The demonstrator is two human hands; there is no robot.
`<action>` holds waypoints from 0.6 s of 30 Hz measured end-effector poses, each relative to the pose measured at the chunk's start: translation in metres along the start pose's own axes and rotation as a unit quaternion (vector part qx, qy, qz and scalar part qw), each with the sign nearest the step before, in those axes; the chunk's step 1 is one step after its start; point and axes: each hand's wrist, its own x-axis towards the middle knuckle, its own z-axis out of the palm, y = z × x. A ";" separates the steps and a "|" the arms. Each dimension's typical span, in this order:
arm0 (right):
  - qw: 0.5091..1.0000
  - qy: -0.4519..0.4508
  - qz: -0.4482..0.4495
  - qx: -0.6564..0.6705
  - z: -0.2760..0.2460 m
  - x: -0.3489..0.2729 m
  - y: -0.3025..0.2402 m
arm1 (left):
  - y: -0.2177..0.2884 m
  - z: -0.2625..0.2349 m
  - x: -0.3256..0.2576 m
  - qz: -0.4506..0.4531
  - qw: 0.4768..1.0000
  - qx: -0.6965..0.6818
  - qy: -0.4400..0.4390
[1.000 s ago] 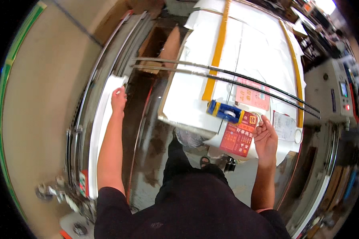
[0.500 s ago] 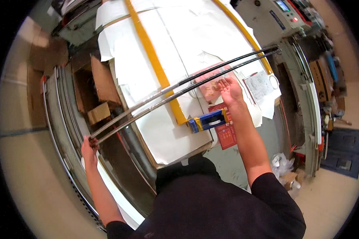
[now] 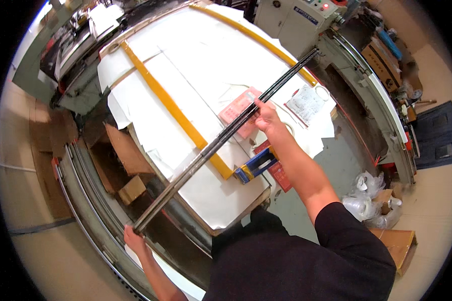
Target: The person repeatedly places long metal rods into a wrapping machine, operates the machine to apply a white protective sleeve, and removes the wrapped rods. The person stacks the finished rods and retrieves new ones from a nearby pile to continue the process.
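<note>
A pair of long thin metal rods (image 3: 188, 171), bright at the near left and black toward the far right, slants above a table spread with white sheets (image 3: 213, 200). At their near left end my left hand (image 3: 135, 240) is closed around them. Farther along, my right hand (image 3: 267, 118) has its fingers wrapped about the black part. Beneath the rods, beside my right hand, lies a pink printed packet (image 3: 234, 106). A blue and yellow rectangular frame (image 3: 256, 165) sits at the table's near edge, left of my right forearm, partly over a red printed card (image 3: 280, 177).
Two yellow strips (image 3: 165, 100) run across the white sheets. A written sheet (image 3: 306, 104) and a tape roll (image 3: 322, 92) lie at the right. Machine rails (image 3: 93, 198) flank the left side, near an open cardboard box (image 3: 128, 153). Plastic bags (image 3: 364, 205) are on the floor.
My right hand was open below the rods and has closed on them. The two rods, apart before, now lie close together and slant more steeply. The view has shifted.
</note>
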 end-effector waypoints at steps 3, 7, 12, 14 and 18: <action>0.998 0.024 0.054 -0.017 0.013 -0.008 -0.005 | 0.000 -0.015 -0.020 0.065 0.994 0.011 0.091; 1.000 -0.009 0.013 -0.027 0.001 -0.030 -0.004 | 0.001 -0.055 -0.028 0.090 0.984 0.125 0.087; 0.998 -0.046 -0.012 0.048 0.011 -0.178 -0.048 | -0.023 -0.137 -0.037 0.237 0.790 0.544 0.153; 0.996 -0.069 -0.007 0.058 -0.011 -0.219 -0.075 | 0.003 -0.106 -0.068 0.221 0.808 0.509 0.198; 0.993 -0.068 -0.041 0.088 -0.059 -0.284 -0.135 | 0.013 -0.039 -0.116 0.297 0.810 0.459 0.211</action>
